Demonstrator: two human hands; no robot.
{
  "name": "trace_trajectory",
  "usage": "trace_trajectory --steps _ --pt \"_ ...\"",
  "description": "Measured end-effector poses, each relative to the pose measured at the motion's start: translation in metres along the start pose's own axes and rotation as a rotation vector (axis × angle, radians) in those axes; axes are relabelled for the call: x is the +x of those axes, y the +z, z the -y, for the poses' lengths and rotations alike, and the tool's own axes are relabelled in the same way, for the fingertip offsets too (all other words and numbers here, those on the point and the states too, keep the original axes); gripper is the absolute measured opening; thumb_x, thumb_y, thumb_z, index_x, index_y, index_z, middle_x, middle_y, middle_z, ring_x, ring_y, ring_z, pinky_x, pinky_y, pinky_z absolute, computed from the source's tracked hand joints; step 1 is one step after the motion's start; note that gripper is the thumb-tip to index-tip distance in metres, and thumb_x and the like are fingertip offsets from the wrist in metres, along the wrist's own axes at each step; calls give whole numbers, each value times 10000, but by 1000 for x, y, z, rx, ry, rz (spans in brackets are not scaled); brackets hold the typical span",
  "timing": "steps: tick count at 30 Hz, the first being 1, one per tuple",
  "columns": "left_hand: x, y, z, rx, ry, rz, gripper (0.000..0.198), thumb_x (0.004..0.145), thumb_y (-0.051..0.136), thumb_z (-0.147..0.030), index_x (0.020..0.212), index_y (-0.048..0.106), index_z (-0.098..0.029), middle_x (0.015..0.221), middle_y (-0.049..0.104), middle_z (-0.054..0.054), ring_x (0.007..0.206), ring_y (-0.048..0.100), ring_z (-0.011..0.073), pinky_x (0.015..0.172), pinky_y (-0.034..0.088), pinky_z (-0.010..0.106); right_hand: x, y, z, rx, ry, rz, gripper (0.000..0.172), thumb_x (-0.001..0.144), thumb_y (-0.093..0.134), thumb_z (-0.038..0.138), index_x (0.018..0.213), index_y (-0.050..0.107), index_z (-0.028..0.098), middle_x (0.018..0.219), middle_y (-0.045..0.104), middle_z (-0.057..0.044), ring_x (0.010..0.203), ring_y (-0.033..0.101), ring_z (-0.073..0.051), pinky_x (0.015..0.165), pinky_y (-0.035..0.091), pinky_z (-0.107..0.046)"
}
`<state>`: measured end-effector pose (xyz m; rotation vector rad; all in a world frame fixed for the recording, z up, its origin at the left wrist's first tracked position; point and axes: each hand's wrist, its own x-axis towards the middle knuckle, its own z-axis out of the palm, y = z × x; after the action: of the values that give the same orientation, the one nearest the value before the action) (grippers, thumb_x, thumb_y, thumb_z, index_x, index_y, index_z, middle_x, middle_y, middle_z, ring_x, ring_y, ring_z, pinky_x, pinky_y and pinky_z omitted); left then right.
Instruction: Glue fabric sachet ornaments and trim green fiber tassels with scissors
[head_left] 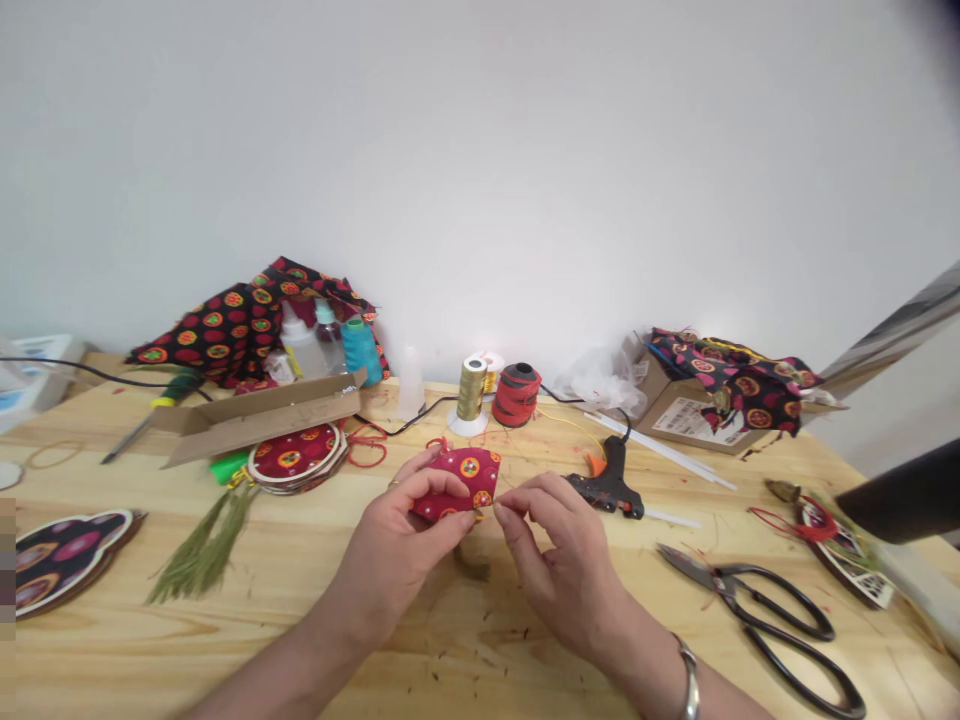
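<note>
Near the middle of the table, my left hand (pixel 405 530) is closed around a small dark red fabric piece (pixel 465 470) with orange flower prints and tiny pale dots. The piece is held off the table, with a red cord loop at its top left. Its lower edge is partly hidden by my thumb, and an olive tassel (pixel 472 566) hangs beneath. My right hand (pixel 559 555), with a silver bangle on the wrist, pinches thumb and forefinger together at the piece's right corner. Whatever lies between those fingertips is too small to make out.
Behind the hands stand a gold thread spool (pixel 472 392) and a red-and-black cord spool (pixel 517 396). A black glue gun (pixel 611 485) and large scissors (pixel 750 600) lie to the right. On the left are round fabric-covered discs (pixel 294 455), a cardboard tray (pixel 262 418) and a screwdriver (pixel 135 432).
</note>
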<state>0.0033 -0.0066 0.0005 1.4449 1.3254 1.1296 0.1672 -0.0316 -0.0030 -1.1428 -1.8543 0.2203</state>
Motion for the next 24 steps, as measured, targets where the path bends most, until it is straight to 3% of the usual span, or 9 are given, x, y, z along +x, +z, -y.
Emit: trace_trajectory --steps 6,24 --pt "0 0 2 -30 -11 12 69 665 694 -276 723 691 -238 742 668 26 834 658 265 755 504 376 -3 1 -2 -8 -19 21 82 850 565 137 862 639 170 759 624 -52 694 552 -173 617 449 -309" --pt "0 -1 6 -32 -5 10 95 662 701 -267 751 697 -234 904 708 53 886 664 271 762 506 373 -5 6 -5 -51 1 59 124 881 522 123 809 602 185 764 605 -38 704 542 -169 637 441 -298"
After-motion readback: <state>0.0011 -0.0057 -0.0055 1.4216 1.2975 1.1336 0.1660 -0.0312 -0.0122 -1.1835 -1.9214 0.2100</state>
